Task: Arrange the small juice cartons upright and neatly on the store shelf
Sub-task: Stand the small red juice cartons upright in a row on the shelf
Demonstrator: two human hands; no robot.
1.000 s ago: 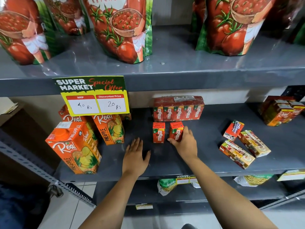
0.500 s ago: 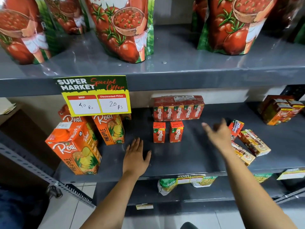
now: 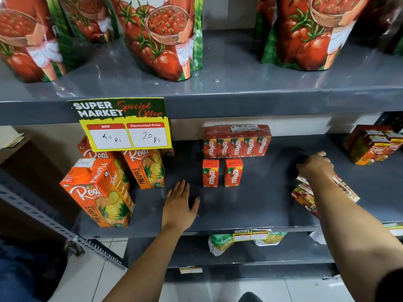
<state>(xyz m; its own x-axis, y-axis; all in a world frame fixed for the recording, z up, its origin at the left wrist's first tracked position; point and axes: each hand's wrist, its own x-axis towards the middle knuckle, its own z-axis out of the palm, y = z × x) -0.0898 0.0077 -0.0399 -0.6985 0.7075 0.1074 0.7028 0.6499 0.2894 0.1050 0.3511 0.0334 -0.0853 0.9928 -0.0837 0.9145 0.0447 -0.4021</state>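
Note:
Two small red Maaza juice cartons (image 3: pixel 210 173) (image 3: pixel 233 172) stand upright side by side on the grey middle shelf (image 3: pixel 250 205), in front of a wrapped multi-pack of the same cartons (image 3: pixel 236 141). My left hand (image 3: pixel 181 203) lies flat on the shelf, palm down, just left of and nearer than the pair, holding nothing. My right hand (image 3: pixel 316 165) reaches to the right, fingers curled down over the toppled small cartons (image 3: pixel 304 197). One more toppled carton (image 3: pixel 345 188) shows past my forearm. The carton under my palm is hidden, so a grip is unclear.
Large orange Real pineapple cartons (image 3: pixel 98 192) (image 3: pixel 145 168) stand at the shelf's left under a yellow price tag (image 3: pixel 124 125). A wrapped pack of Real cartons (image 3: pixel 375 147) sits far right. Ketchup pouches (image 3: pixel 161 38) fill the upper shelf. Snack packets (image 3: pixel 220 243) lie on the lower shelf.
My right hand let go of the right upright carton and swung right, onto the toppled cartons. My left hand stayed flat in place.

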